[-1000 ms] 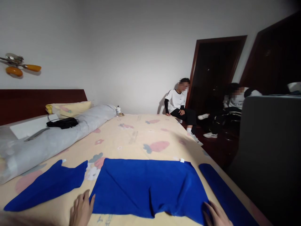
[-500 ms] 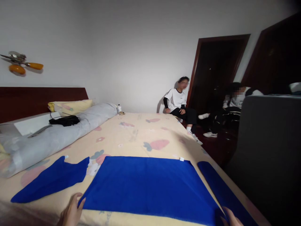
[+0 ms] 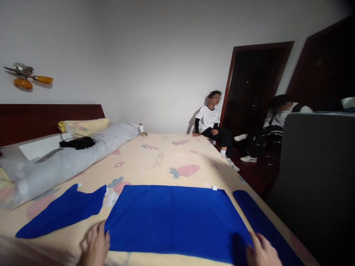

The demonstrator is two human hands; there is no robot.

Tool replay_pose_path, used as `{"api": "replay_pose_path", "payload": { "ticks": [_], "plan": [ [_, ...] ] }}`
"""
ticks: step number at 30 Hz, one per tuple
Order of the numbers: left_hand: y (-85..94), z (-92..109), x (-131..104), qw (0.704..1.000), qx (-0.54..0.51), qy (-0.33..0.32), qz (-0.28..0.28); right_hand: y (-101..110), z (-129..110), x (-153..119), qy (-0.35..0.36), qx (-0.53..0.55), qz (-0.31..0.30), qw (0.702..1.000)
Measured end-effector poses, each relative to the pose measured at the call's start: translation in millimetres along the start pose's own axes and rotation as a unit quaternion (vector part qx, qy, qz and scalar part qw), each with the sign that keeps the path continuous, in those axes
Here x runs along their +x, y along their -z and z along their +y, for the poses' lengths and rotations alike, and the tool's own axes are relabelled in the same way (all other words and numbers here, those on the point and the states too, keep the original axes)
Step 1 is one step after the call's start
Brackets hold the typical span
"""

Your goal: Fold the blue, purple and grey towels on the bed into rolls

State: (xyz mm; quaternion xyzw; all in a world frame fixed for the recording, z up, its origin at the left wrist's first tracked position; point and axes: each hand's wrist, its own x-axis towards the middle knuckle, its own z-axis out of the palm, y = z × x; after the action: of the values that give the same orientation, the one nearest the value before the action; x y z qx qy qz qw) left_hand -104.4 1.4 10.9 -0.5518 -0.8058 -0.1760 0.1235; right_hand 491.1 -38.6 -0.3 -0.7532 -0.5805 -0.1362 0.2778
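Observation:
A blue towel (image 3: 173, 220) lies spread flat on the bed, with a small white label at its far edge. My left hand (image 3: 95, 244) is at its near left corner, fingers bent and closed on the edge. At the near right side, my right hand (image 3: 262, 250) has thumb and fingers closed on the other edge, hiding that corner and casting a shadow on the cloth. To the left lies a crumpled blue cloth (image 3: 63, 210) with a pale label. A long, narrow blue cloth (image 3: 266, 225) lies right of the towel, beside my right hand.
The bed (image 3: 155, 162) has a strawberry-patterned sheet. A grey rolled bundle (image 3: 91, 151) lies along its left side, with a black item (image 3: 77, 142) on it. A small bottle (image 3: 141, 128) stands far back. Two people (image 3: 209, 116) sit beyond; a grey panel (image 3: 318, 166) rises at right.
Both hands have moved inward, my left to the right and my right to the left and slightly up. The towel's near corners have been drawn closer together.

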Motion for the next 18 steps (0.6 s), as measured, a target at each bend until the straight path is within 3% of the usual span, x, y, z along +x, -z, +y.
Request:
{"api": "replay_pose_path", "payload": {
  "ticks": [2, 6, 8, 10, 11, 13, 15, 18],
  "plan": [
    [0.7, 50, -7, 0.995, -0.059, -0.078, -0.022, -8, -52, 4, 0.06, 0.066, -0.009, 0.996],
    [-9.9, 164, -33, 0.939, -0.173, -0.283, -0.095, -34, -165, 1, 0.179, 0.187, -0.137, 0.956],
    [-17.2, 209, -46, 0.912, -0.181, -0.338, -0.143, -45, -204, 0, 0.215, 0.217, -0.196, 0.932],
    [-21.8, 231, -53, 0.899, -0.176, -0.357, -0.183, -52, -221, 2, 0.22, 0.218, -0.232, 0.922],
    [-22.6, 233, -53, 0.897, -0.172, -0.357, -0.194, -55, -221, 4, 0.215, 0.209, -0.24, 0.923],
    [-21.3, 219, -48, 0.905, -0.163, -0.339, -0.2, -56, -202, 8, 0.199, 0.181, -0.235, 0.934],
    [-17.8, 183, -38, 0.923, -0.143, -0.298, -0.197, -54, -166, 11, 0.173, 0.145, -0.217, 0.95],
    [-13.3, 108, -20, 0.956, -0.087, -0.194, -0.2, -44, -89, 11, 0.112, 0.087, -0.183, 0.973]
  ]
}}
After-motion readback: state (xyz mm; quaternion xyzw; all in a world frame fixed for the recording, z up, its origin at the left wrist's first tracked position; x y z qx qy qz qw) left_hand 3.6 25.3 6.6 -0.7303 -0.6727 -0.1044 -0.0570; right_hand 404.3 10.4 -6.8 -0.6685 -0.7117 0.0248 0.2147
